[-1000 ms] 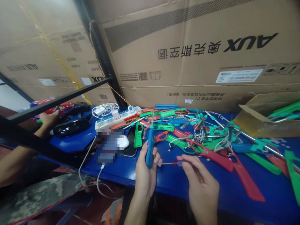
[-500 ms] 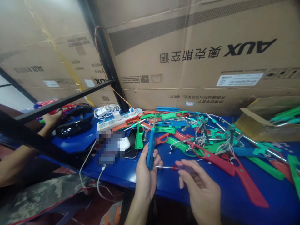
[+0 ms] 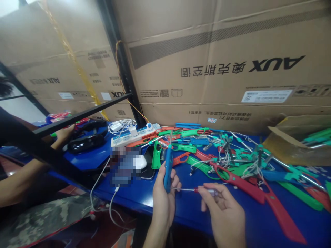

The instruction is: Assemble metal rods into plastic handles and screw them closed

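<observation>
My left hand (image 3: 163,199) is closed around a blue plastic handle piece (image 3: 168,165) that stands upright, a thin metal rod sticking out of its top. My right hand (image 3: 224,213) pinches a small screwdriver (image 3: 196,189) with a red collar and clear grip. Its shaft lies level and its tip meets the lower part of the blue piece. Both hands hover over the front edge of the blue table (image 3: 181,203).
Red, green and blue plastic handle shells (image 3: 238,179) with wires lie heaped over the table. A white power strip (image 3: 134,133), chargers and a phone lie at the left. An open cardboard box (image 3: 292,144) stands right. Another person's hand (image 3: 63,134) rests on black items far left.
The view has tilted up slightly. My hands keep the same grips; the screwdriver stays against the blue piece and my right fingers have shifted along its handle.
</observation>
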`<state>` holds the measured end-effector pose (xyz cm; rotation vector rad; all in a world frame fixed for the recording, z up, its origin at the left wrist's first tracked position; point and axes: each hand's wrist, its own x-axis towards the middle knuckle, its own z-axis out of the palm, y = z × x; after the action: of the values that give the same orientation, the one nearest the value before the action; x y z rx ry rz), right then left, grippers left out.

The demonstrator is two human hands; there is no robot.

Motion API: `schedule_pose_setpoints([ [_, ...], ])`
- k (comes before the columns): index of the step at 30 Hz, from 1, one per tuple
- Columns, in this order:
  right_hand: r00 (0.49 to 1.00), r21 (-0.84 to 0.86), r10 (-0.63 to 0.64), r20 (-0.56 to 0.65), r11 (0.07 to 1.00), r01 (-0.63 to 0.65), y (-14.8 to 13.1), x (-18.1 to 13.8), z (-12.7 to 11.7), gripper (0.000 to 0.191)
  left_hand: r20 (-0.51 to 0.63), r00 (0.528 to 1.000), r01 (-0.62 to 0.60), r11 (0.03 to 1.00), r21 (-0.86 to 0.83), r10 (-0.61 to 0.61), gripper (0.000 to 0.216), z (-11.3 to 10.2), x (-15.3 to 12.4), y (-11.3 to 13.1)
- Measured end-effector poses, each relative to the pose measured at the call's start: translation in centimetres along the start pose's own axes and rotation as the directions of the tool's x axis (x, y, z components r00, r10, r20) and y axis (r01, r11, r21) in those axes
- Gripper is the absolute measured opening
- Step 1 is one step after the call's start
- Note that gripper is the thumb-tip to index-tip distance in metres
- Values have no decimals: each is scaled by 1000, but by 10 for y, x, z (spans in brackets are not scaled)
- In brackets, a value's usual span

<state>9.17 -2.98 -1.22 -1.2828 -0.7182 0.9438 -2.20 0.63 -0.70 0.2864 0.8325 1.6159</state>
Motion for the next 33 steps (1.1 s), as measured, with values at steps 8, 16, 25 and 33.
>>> schedule_pose_setpoints([
  [8, 995, -75, 43, 91, 996, -37, 6, 10, -4, 46, -13, 999, -39, 999, -2, 38, 42, 0, 4, -2],
  [16, 999, -45, -35, 36, 998, 37, 11, 11, -24, 48, 56, 995, -87, 987, 138, 80, 60, -1, 2, -14],
  [25, 979, -268, -196, 48, 942, 202, 13, 31, -45, 45, 67, 971, -237, 959, 154, 229, 62, 2, -4, -10],
  [33, 741, -556, -555, 377, 505, 661, 28, 31, -35, 33, 169, 964, -254, 903, 348, 206, 60, -2, -9, -15],
])
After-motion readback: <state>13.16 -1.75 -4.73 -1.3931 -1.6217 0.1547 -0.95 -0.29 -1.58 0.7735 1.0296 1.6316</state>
